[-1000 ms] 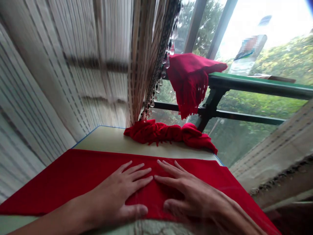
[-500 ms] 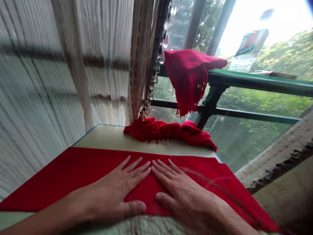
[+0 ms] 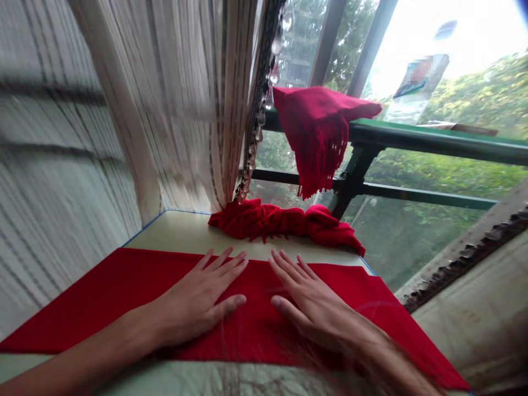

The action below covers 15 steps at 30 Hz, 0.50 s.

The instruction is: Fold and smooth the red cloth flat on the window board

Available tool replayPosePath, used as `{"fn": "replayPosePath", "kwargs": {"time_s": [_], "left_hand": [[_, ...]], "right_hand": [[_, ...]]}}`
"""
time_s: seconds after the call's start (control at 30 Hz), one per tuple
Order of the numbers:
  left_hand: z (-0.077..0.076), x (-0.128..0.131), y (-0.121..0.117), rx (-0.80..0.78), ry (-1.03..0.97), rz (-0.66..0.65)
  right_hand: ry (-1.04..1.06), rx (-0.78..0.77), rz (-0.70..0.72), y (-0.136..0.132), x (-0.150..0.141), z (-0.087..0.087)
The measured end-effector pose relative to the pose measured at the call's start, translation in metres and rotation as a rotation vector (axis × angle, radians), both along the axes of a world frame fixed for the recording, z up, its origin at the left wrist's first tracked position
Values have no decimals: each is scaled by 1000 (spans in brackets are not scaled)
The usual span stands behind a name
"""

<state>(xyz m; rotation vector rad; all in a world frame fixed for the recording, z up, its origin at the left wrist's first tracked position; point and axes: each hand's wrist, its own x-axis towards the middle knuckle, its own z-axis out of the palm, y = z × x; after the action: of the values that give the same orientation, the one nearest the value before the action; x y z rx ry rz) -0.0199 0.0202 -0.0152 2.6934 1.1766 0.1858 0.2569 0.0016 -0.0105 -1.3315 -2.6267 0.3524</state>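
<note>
A smooth red cloth (image 3: 99, 297) lies spread wide across the pale table (image 3: 165, 231). My left hand (image 3: 202, 300) rests palm down on it, fingers stretched toward the cloth's far edge. Opposite it, my right hand (image 3: 309, 305) lies flat as well, its fingertips at that same edge and its thumb pointing inward. A strip of bare red cloth shows between the two hands. Neither hand grips anything. Blurred strands of hair partly cover the right forearm and the cloth's near edge.
Behind the cloth lies a bunched red scarf (image 3: 284, 220) with fringe. Another fringed red scarf (image 3: 317, 126) hangs over the green railing (image 3: 437, 140) by the window. String curtains (image 3: 177, 110) with glass beads hang at left, and a beaded curtain (image 3: 466, 264) is at right.
Both hands have slid forward to the cloth's far edge and moved apart, widening the gap between their fingertips. The curtain at left has swayed.
</note>
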Motion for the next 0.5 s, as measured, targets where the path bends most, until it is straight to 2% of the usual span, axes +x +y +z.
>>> {"fn": "replayPosePath", "kwargs": {"time_s": [0.13,0.3,0.5], "left_hand": [[-8,-1,3,-59,50,41],[-2,-2,0,-93,75,20],[2,-2,-1,-127,95,3]], "right_hand": [[-57,-56,-28,3,4,-9],[-48,-101,-2,-1,0,2],[36,-158,259,-13,-25,3]]}}
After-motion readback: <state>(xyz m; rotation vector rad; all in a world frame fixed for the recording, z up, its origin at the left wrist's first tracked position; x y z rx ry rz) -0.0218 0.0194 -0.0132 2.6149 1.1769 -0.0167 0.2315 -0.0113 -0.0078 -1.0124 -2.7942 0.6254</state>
